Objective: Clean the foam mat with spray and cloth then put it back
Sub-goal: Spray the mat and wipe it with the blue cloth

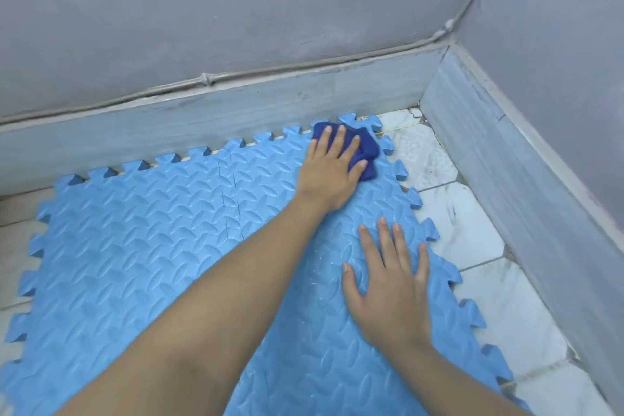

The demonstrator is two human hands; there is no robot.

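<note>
1. The left hand [332, 167] reaches to the far corner of the foam mat [135, 246]. Its fingers [337, 142] lie straight and flat on a dark blue cloth [366, 150], pressing it down rather than curling round it.
2. The right hand [391, 284] rests palm-down on the mat, nearer the person, fingers spread and open, holding nothing. It looks to be steadying the mat.
3. The mat lies flat on the tiled floor [472, 240], its far edge against the skirting board [202, 132]. Its long axis runs from the left hand's fingertips back and leftward.
4. The cloth sits under and just beyond the left fingers, at the mat's corner. Most unwiped surface therefore lies to the left of and behind those fingers.
5. The left hand is the nearer one for wiping; a likely stroke draws the cloth back towards the person.
6. No spray bottle is in view.
</note>
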